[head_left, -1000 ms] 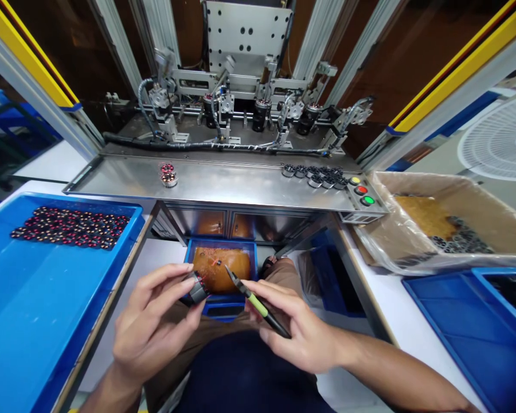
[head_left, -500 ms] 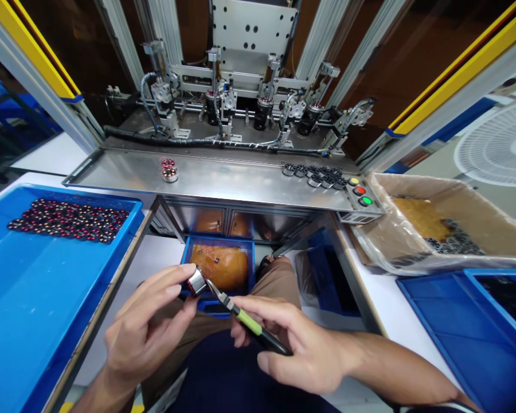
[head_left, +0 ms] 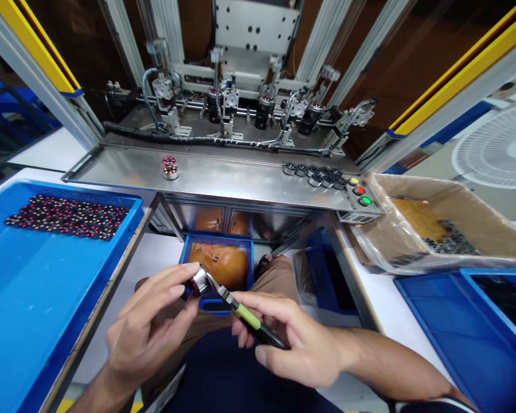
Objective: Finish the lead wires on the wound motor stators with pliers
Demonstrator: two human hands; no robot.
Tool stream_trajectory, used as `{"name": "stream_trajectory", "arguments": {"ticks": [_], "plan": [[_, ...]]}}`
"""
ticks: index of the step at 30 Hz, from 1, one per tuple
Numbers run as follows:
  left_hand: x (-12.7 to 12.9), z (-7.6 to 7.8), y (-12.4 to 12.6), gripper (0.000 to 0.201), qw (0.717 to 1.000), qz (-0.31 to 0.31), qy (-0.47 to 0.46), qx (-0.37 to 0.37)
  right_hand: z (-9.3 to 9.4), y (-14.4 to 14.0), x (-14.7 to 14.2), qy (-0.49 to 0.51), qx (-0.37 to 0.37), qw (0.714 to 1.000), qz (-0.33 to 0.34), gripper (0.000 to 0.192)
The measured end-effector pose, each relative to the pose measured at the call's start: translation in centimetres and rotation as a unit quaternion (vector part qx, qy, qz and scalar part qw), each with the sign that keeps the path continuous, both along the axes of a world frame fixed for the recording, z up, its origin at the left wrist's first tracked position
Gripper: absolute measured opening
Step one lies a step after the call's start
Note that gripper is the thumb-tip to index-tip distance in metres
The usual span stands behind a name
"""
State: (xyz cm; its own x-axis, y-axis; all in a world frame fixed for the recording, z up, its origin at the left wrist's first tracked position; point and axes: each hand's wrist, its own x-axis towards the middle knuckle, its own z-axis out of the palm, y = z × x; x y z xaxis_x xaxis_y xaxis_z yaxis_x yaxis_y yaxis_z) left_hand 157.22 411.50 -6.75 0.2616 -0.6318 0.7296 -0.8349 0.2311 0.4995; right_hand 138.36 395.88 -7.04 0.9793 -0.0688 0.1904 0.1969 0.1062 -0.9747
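Observation:
Between the thumb and fingers of my left hand (head_left: pixel 148 330) is a small round motor stator (head_left: pixel 199 281), a metal ring with dark and red parts inside. My right hand (head_left: pixel 294 338) grips a pair of pliers (head_left: pixel 249 318) with green and black handles. The pliers' jaws point up and left, their tips at the right side of the stator; whether they close on a wire there is too small to tell. Beneath the hands, at knee level, a blue bin (head_left: pixel 250 258) contains a brown sheet with tiny scraps on it.
Many wound stators (head_left: pixel 69 217) fill the back of the blue tray (head_left: pixel 21 310) at left. On the metal ledge (head_left: pixel 227 178) stand two stators (head_left: pixel 169 167) and a cluster of bare cores (head_left: pixel 318 174), near coloured push buttons (head_left: pixel 360 191). A lined cardboard box (head_left: pixel 490 223) sits right.
The stator has turned slightly in my left fingers and shifted a little right. My right hand keeps the pliers at it, almost unmoved.

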Motion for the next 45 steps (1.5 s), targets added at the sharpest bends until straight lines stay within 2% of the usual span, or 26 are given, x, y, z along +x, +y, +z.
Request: {"name": "stream_trajectory", "arguments": {"ticks": [3, 8, 12, 17, 19, 23, 25, 27, 28, 30, 32, 35, 37, 39, 42, 45], "plan": [[0.0, -0.1, 0.2, 0.069, 1.000, 0.010, -0.003, 0.006, 0.0, 0.0, 0.2, 0.001, -0.009, 1.000, -0.004, 0.081], [0.0, -0.3, 0.1, 0.069, 0.999, 0.028, -0.033, 0.015, 0.1, -0.3, 0.3, 0.021, -0.111, 0.992, -0.053, 0.069], [0.1, -0.2, -0.3, 0.063, 0.995, 0.049, -0.091, -0.007, -0.2, -0.6, 0.0, 0.049, -0.063, 0.993, -0.091, 0.067], [0.4, -0.1, -0.5, 0.051, 0.965, 0.121, -0.233, -0.014, -1.2, -1.2, -0.6, 0.034, -0.031, 0.993, -0.111, 0.069], [0.4, -0.2, -0.4, 0.050, 0.958, 0.142, -0.250, -0.016, -1.4, -1.2, -0.8, 0.046, -0.019, 0.992, -0.113, 0.067], [0.1, -0.7, -0.1, 0.063, 0.957, 0.158, -0.242, -0.031, -1.6, -1.2, -1.1, 0.057, -0.009, 0.991, -0.123, 0.064], [-0.1, -1.1, 0.0, 0.064, 0.973, 0.158, -0.162, -0.039, -1.8, -1.1, -1.3, 0.059, -0.011, 0.990, -0.125, 0.064], [-0.3, -1.5, 0.0, 0.059, 0.989, 0.140, 0.027, -0.040, -1.9, -1.2, -1.4, 0.059, -0.022, 0.991, -0.120, 0.064], [-0.3, -1.6, 0.0, 0.057, 0.983, 0.114, 0.141, -0.038, -1.8, -1.4, -1.4, 0.057, -0.035, 0.991, -0.119, 0.065], [-0.1, -1.8, -0.3, 0.055, 0.939, 0.035, 0.340, -0.034, -1.4, -2.3, -1.0, 0.046, -0.097, 0.986, -0.125, 0.067], [0.2, -1.7, -0.4, 0.057, 0.887, -0.042, 0.458, -0.036, -0.5, -4.1, 0.2, 0.026, -0.207, 0.966, -0.154, 0.066], [0.5, -1.7, -0.3, 0.056, 0.829, -0.107, 0.546, -0.052, 1.2, -8.7, 4.0, -0.022, -0.388, 0.892, -0.230, 0.061], [0.4, -1.6, 0.0, 0.057, 0.810, -0.128, 0.569, -0.062, 1.9, -12.4, 7.5, -0.035, -0.484, 0.833, -0.264, 0.062], [0.2, -1.5, 0.4, 0.057, 0.803, -0.135, 0.577, -0.067, 2.0, -15.7, 11.3, -0.009, -0.547, 0.788, -0.284, 0.063], [0.1, -1.4, 1.0, 0.055, 0.797, -0.137, 0.584, -0.071, 0.8, -19.1, 16.1, 0.008, -0.565, 0.771, -0.293, 0.061], [0.4, -1.4, 1.4, 0.053, 0.788, -0.138, 0.596, -0.077, -0.8, -20.3, 18.9, 0.005, -0.571, 0.764, -0.301, 0.057]]}}
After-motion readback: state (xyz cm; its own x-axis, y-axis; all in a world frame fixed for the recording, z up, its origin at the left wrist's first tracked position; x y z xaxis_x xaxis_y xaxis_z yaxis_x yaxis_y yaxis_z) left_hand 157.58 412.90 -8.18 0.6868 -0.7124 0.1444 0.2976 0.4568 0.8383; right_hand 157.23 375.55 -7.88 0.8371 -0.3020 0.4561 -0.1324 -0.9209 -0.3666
